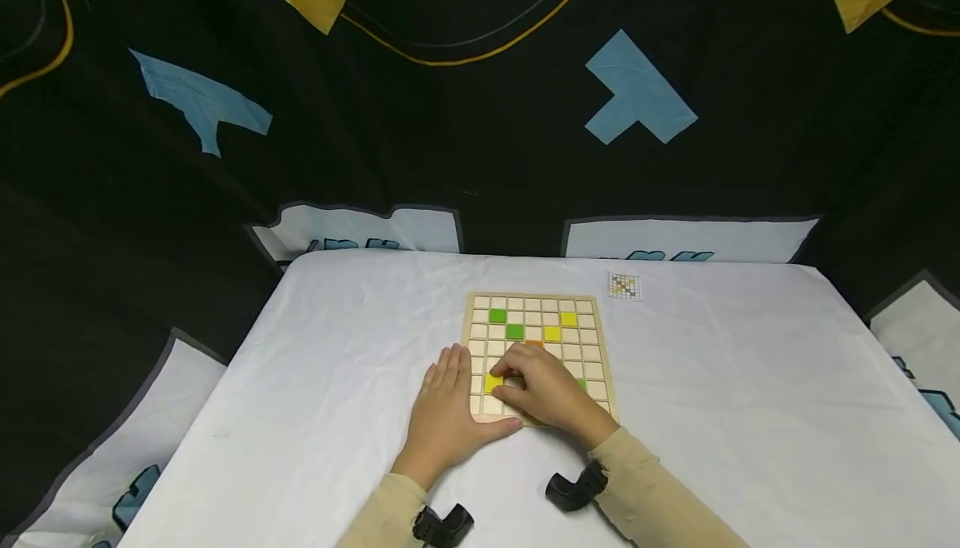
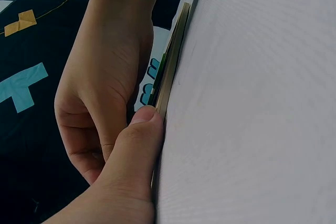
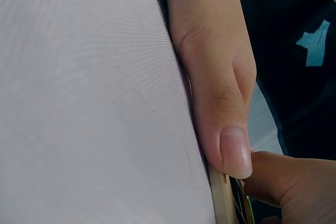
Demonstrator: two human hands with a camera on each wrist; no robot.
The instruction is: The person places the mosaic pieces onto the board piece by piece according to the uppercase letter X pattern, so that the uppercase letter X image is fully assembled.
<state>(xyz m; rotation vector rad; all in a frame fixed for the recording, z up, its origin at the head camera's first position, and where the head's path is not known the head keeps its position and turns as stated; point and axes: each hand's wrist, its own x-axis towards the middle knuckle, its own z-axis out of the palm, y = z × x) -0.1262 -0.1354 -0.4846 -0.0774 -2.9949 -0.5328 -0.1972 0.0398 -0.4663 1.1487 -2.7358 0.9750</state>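
A square wooden grid board [image 1: 474,298] lies on the white tablecloth, mostly filled with pale tiles. My left hand [image 1: 444,423] rests against its left side, fingers straight, the thumb stretched along the near edge. A yellow tile [image 1: 492,383] sits in the lower left part of the grid. My right hand [image 1: 551,394] reaches over the board and pinches that tile between thumb and forefinger. Other coloured tiles show: a green tile [image 1: 497,315], another yellow tile [image 1: 568,319] and an orange tile [image 1: 533,343] partly covered by the right hand. The wrist views show the board [image 2: 173,72] edge-on.
A small printed card [image 1: 624,286] with a coloured grid lies beyond the board's far right corner. The white tablecloth [image 1: 750,415] stretches to both sides. A dark curtain [image 1: 480,140] with blue and yellow shapes hangs behind the table.
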